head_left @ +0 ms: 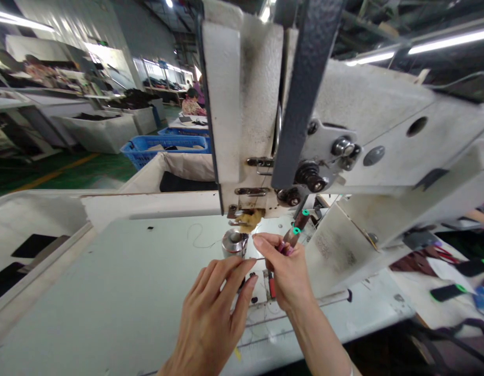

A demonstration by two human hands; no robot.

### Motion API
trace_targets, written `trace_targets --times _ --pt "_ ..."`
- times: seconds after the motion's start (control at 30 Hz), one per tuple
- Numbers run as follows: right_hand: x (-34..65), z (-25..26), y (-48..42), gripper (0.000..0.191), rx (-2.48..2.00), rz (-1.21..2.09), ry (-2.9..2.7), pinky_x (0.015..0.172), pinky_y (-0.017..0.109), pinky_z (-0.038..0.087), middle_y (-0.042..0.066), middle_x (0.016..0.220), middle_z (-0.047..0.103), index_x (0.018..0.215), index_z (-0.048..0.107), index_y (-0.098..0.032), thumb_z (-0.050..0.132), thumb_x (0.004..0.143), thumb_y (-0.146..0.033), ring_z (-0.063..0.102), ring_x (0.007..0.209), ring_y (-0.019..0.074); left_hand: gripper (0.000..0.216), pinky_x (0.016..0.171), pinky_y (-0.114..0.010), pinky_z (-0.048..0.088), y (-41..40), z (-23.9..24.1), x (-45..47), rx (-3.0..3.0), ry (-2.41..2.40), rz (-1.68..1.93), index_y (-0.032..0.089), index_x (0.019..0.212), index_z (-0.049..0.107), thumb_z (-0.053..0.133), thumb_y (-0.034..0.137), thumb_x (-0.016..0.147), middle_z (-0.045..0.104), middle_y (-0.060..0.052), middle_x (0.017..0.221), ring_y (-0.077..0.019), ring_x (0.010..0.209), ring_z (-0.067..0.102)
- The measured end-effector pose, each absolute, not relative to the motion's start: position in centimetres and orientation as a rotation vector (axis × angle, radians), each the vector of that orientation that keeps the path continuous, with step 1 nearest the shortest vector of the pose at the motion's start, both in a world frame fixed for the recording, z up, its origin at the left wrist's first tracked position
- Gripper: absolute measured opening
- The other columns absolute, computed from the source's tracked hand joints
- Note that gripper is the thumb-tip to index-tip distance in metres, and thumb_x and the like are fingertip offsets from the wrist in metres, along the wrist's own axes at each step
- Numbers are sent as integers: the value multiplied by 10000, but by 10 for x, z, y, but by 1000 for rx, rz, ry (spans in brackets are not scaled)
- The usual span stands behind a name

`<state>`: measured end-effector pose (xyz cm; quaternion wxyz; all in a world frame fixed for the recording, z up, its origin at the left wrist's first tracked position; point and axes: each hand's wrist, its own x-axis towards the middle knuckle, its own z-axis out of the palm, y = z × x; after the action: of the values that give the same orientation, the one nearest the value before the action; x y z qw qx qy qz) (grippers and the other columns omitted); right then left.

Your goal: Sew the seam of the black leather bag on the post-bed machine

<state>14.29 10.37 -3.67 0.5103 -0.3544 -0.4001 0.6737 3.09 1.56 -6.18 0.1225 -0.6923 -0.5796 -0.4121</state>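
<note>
Both my hands are at the needle area of a white sewing machine [261, 99]. My left hand [210, 308] reaches in from the front, fingers bent, thumb and forefinger tips a little apart beside the presser foot area. My right hand [287, 271] has its thumb and forefinger pinched together close to the needle. A thin dark piece shows between the two hands; what the right fingers hold is too small to name. A round metal part [233, 242] stands just beyond my left fingertips. Yellowish foam [250, 221] sits at the needle bar above. Two thread spools [301, 220] with green ends stand behind my right hand.
A loose thread [197, 237] lies on the pale machine table [108, 282]. Bins with dark fabric stand left, and a blue basket [167, 149] behind. At right, a dark thread cone [448, 292] lies on another surface. A person [193, 103] sits in the background.
</note>
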Motion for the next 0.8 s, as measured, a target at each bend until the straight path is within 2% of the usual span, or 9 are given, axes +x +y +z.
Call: trace_targets --times 0.3,0.4,0.57,0.7,0.8 --pt "140 -39 109 279 -897 1678 -856 451 212 177 -26 557 592 800 816 -147 914 612 -328 274 484 38 379 890 -344 508 16 -62 33 -2028 -1727 -1249 219 1262 579 626 137 895 614 -60 1115 -179 1006 592" --pt "139 -37 109 300 -886 1711 -834 455 221 142 -35 539 557 817 810 -140 908 620 -345 240 474 34 368 888 -338 517 16 -61 33 -2019 -1726 -1255 223 1259 579 618 147 901 614 -59 1115 -180 1006 598" --pt "139 -35 111 303 -889 1683 -838 439 214 190 -29 560 585 813 798 -135 901 624 -349 262 460 34 349 895 -324 515 15 -61 34 -1996 -1737 -1258 218 1243 590 619 147 902 598 -60 1109 -167 997 598" --pt "139 -34 110 228 -854 1548 -990 535 233 390 4 641 660 790 792 -150 866 677 -334 475 553 92 349 898 -323 514 15 -62 35 -1993 -1751 -1275 227 1240 594 616 140 904 596 -61 1109 -165 998 593" --pt "140 -33 109 195 -843 1430 -1162 595 261 437 23 706 687 804 787 -155 812 744 -338 548 636 134 359 906 -340 515 15 -62 35 -1994 -1762 -1274 241 1250 589 617 150 904 598 -64 1119 -179 1017 591"
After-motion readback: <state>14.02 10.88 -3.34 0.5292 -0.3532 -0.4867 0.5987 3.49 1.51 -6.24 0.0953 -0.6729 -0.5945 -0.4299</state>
